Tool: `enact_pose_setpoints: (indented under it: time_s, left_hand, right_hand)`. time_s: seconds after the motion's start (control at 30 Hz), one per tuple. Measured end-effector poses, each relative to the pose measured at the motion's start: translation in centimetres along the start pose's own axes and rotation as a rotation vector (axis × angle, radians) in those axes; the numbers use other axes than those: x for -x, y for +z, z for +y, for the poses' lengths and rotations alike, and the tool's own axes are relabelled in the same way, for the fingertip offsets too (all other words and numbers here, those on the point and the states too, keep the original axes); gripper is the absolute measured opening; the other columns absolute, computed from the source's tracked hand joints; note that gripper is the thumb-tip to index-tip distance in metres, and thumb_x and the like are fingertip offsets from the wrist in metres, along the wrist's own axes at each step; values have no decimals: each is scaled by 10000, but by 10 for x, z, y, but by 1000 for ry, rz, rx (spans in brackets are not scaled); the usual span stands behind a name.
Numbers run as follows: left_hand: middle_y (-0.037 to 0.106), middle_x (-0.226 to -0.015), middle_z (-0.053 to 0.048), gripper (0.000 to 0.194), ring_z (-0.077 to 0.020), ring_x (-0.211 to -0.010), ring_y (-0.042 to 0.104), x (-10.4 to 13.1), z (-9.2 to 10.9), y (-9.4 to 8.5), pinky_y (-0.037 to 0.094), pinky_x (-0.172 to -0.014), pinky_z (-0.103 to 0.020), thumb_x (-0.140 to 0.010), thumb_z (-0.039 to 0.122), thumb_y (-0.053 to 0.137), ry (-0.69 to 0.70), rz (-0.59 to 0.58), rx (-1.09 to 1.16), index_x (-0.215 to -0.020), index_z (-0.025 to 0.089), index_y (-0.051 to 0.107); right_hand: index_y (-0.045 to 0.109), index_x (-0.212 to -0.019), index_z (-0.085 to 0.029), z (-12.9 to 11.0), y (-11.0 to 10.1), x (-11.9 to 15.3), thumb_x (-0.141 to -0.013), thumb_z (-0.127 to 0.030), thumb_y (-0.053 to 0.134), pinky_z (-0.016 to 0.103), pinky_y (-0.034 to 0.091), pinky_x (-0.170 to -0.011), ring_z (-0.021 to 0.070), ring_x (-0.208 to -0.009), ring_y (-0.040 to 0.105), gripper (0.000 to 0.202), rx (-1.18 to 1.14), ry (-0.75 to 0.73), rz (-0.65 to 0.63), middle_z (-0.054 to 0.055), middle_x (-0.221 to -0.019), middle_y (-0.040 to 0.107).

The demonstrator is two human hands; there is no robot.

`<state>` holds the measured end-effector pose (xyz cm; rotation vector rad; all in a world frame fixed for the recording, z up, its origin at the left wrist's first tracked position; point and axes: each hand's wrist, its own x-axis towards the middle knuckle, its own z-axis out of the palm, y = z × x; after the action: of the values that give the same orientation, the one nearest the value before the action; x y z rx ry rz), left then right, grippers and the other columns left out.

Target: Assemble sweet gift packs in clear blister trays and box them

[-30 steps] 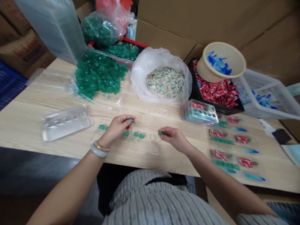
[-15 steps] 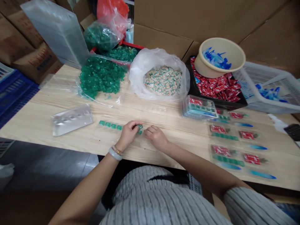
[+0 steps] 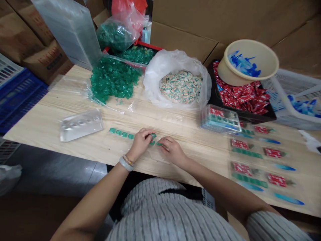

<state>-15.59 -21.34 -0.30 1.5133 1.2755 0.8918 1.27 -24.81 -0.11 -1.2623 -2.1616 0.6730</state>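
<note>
On the wooden table, the white basket at two o'clock from my hands is cut off by the view's edge, and the clear plastic beneath them is hard to make out. My left hand, fingers curled inward, pinches green material, piece count not determinable; my right hand, at its three o'clock, pinches one partly covered green piece. Counted at my left hand's ten o'clock: four green squares, in a row.
</note>
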Motion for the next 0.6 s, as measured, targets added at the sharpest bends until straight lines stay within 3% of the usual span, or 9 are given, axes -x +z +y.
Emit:
enact_pose_setpoints:
  time_s: [0.13,0.33,0.6]
  left_hand:
    - [593,-852,-49,250,-136,-807,565,-1,1,-1,483,-725,-259,-750,73,468,1,-1,-37,-885,151,663]
    - [595,-820,-38,235,-141,-797,565,-2,-2,-1,480,-728,-269,-749,82,482,25,3,-50,-874,164,663]
    - [604,-831,-35,271,-131,-775,567,0,-2,0,477,-737,-268,-722,36,463,34,10,-57,-849,169,662]
  right_hand:
    - [625,-878,-192,-3,0,-3,-813,-170,478,352,473,-764,181,-843,545,162,-69,8,-1,78,-872,597]
    - [631,-827,-204,3,3,-7,-746,-219,568,312,478,-687,152,-723,579,104,-361,312,108,38,-787,623]
    - [607,-692,-201,5,2,2,-754,-253,557,315,465,-686,152,-729,585,95,-400,251,-49,36,-774,632]
